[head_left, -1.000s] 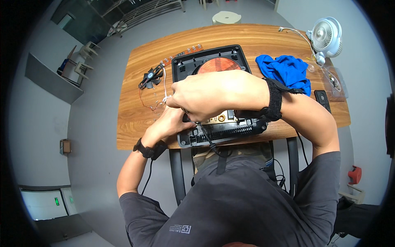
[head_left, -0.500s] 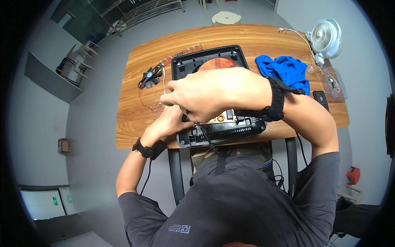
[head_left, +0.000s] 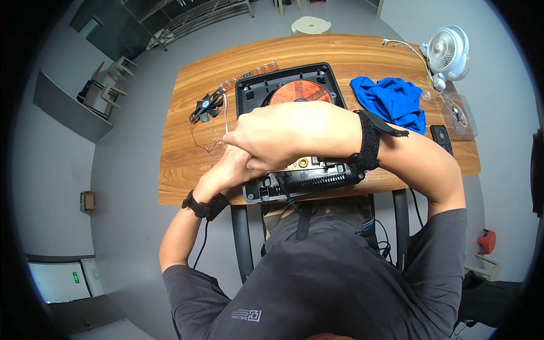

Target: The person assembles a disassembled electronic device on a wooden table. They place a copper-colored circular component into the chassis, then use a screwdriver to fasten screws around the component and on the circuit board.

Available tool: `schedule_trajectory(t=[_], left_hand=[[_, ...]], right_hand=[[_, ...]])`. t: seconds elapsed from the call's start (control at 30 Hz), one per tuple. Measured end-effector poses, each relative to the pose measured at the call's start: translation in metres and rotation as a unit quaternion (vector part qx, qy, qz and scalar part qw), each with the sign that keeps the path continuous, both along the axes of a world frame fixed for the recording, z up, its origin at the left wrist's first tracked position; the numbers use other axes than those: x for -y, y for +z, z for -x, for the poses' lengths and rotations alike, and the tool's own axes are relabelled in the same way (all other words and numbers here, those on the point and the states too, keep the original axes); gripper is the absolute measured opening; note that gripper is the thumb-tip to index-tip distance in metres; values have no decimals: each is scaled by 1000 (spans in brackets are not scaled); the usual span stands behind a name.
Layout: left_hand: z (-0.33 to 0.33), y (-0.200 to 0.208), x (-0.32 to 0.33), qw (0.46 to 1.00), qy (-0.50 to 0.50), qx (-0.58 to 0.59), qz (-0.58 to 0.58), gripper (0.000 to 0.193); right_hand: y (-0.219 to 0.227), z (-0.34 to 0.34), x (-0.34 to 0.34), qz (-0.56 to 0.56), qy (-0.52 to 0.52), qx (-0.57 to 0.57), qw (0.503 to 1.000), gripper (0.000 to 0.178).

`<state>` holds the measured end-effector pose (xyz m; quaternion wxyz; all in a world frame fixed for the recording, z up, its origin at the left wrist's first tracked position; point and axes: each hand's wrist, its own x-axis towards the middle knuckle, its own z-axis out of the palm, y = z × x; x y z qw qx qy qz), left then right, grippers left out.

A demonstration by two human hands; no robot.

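Lying beneath both hands, the opened cooker (head_left: 294,90); right hand (head_left: 289,133) pinches thin wires (head_left: 218,141).

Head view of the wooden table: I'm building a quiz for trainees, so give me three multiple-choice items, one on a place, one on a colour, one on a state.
1. Where does the small black fan lie?
A. Left of the opened cooktop casing
B. On the blue cloth
C. On the floor

2. What colour is the crumpled cloth right of the casing?
A. Red
B. Blue
C. White

3. How do the two hands stand?
A. Far apart at the table's ends
B. Both resting in the lap
C. Close together at the casing's left edge

Answers:
1. A, the fan rests on the table beside the casing's left side, its red wires trailing toward the hands.
2. B, the cloth is plainly bright blue.
3. C, the right hand reaches across over the left hand and they overlap; what the fingers grip cannot be seen.
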<state>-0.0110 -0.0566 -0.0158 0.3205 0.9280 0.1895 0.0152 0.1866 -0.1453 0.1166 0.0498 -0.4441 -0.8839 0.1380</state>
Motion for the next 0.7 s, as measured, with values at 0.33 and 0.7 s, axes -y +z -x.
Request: schedule_trajectory(t=[0.33, 0.7], left_hand=[[1, 15, 2, 1000, -12, 11, -18, 57], [33, 38, -59, 986, 106, 103, -83, 22]], right_hand=[[1, -1, 4, -15, 4, -27, 1000, 20], [-16, -3, 2, -97, 23, -63, 993, 18]])
